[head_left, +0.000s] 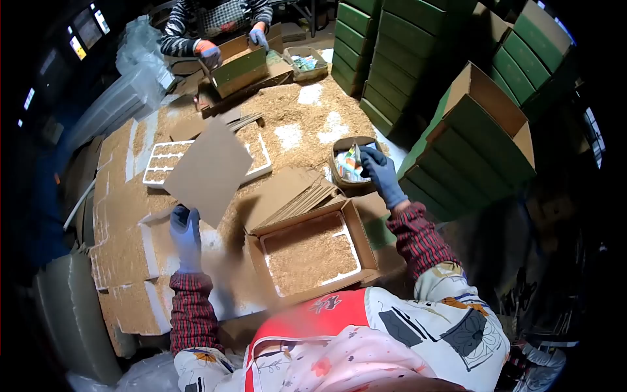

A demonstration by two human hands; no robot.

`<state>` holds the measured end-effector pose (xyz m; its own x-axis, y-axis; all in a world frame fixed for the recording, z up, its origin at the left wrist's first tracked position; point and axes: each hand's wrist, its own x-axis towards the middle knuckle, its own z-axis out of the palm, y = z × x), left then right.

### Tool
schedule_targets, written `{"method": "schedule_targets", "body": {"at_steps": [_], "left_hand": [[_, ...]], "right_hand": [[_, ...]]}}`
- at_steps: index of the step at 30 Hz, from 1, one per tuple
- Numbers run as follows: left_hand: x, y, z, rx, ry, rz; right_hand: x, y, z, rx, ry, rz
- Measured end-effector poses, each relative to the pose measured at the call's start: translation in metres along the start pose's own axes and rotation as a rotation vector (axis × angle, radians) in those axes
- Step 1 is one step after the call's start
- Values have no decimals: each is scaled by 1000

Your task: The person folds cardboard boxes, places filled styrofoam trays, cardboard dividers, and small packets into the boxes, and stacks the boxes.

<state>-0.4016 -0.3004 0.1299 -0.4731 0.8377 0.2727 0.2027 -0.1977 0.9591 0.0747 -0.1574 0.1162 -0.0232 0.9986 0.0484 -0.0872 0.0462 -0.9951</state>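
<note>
My left hand (185, 236), in a grey-blue glove, is closed on the lower corner of a flat cardboard sheet (210, 171), held up over the table. My gloved right hand (381, 175) is at the basket (335, 175) of small colourful packets. Its fingers pinch a packet (353, 155) at the basket's rim. Between my hands stands an open cardboard box (370, 258). Inside it lies a white tray (358, 268) filled level with sawdust-like material (307, 258). Behind the box, several cardboard sheets (287, 196) lie in a stack.
White compartment tray (157, 171) sits behind my held sheet. Sawdust (294, 108) covers much of the table. Green boxes (405, 49) stand stacked at the right, with an open one (486, 111) nearer. Across the table, a co-worker's gloved hands (208, 53) hold another box (241, 73).
</note>
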Motion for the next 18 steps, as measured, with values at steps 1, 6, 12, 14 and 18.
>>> {"method": "schedule_targets", "body": {"at_steps": [1,6,12,14,18], "left_hand": [[-15,34,12,34,-17,66],[-70,117,60,367,-499,738],[-104,78,75,891,-1131,1011],[-102,87,88,1093,-1253,990],[-106,52,105,1402,-1470,837]], "right_hand": [[-29,-24,14,-135,-117,-74],[-106,-56,22,-764,-413,-673],[-128,-109,10,-466,-13,-367],[-154,-119,39,-644,-504,-530],[-175,-40,62,-1297,-1000,-99]]}}
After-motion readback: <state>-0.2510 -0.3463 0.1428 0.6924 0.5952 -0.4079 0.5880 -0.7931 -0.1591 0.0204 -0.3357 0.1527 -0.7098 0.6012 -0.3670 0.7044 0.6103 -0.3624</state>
